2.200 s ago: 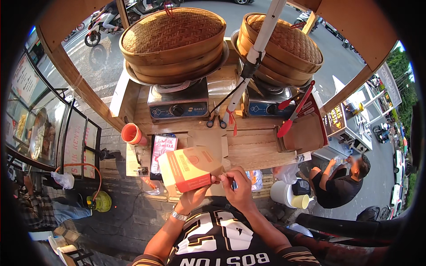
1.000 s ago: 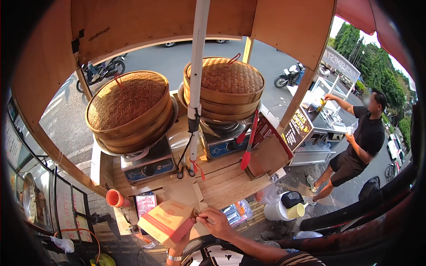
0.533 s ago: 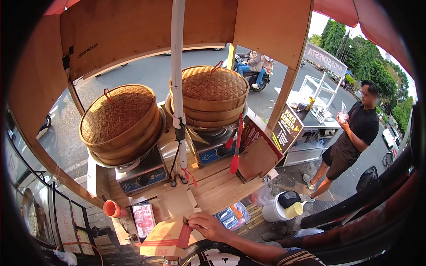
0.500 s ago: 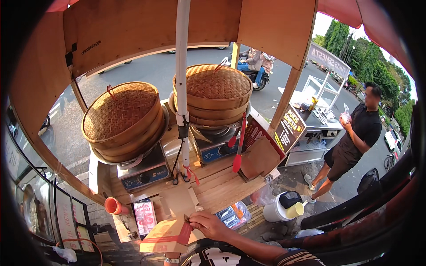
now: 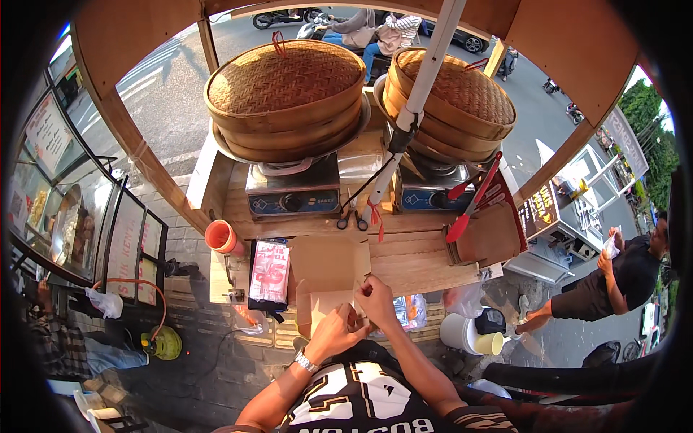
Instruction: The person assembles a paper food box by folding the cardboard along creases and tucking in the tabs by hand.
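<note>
An open cardboard box (image 5: 328,263), plain brown inside, lies at the near edge of the wooden counter with its lid folded back. Both of my hands are at its near right corner. My left hand (image 5: 337,333) is closed, its fingers pinching the box's near side. Just above it, my right hand (image 5: 377,303) has thumb and finger pressed together on the box's right edge. The fingers partly cover that corner. Left of the box lies a stack of white packets with red print (image 5: 270,273), and beyond it an orange plastic cup (image 5: 224,237).
Two bamboo steamers (image 5: 289,94) (image 5: 451,101) sit on gas stoves (image 5: 292,191) behind a white pole (image 5: 426,72). Scissors (image 5: 352,219) lie by the pole's foot. Red-tipped tongs (image 5: 476,196) rest beside folded cardboard (image 5: 487,234). A person in black (image 5: 613,274) stands at right.
The box has gone from tilted, printed side showing, to lying open with its brown inside up. Both hands now meet at its right corner. The view has swung right and down.
</note>
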`<state>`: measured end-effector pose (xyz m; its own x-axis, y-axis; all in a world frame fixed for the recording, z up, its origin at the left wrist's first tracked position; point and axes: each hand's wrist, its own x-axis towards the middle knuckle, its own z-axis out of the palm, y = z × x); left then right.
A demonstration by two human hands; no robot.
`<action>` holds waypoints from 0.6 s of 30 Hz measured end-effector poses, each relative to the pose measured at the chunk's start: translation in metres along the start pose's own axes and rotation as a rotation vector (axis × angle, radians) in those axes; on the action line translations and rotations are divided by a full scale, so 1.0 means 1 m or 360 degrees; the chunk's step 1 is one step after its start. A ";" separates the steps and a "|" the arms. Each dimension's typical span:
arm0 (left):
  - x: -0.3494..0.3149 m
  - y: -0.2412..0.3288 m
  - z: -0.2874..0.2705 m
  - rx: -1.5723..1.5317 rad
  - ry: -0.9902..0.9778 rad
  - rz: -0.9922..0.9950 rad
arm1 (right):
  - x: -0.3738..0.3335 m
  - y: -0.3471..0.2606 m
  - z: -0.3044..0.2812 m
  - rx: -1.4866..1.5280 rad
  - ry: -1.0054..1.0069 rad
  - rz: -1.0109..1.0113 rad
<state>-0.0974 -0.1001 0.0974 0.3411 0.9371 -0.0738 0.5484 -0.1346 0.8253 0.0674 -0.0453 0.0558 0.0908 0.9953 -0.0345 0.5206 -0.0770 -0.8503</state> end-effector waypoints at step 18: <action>0.008 -0.052 0.017 -0.1315 0.0121 -0.0542 | -0.031 0.022 -0.006 0.0514 -0.0523 0.0239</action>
<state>-0.1104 -0.0909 0.0448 0.1929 0.9067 -0.3751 -0.1241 0.4017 0.9073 0.0807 -0.0782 0.0416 -0.1555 0.9446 -0.2890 0.2276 -0.2504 -0.9410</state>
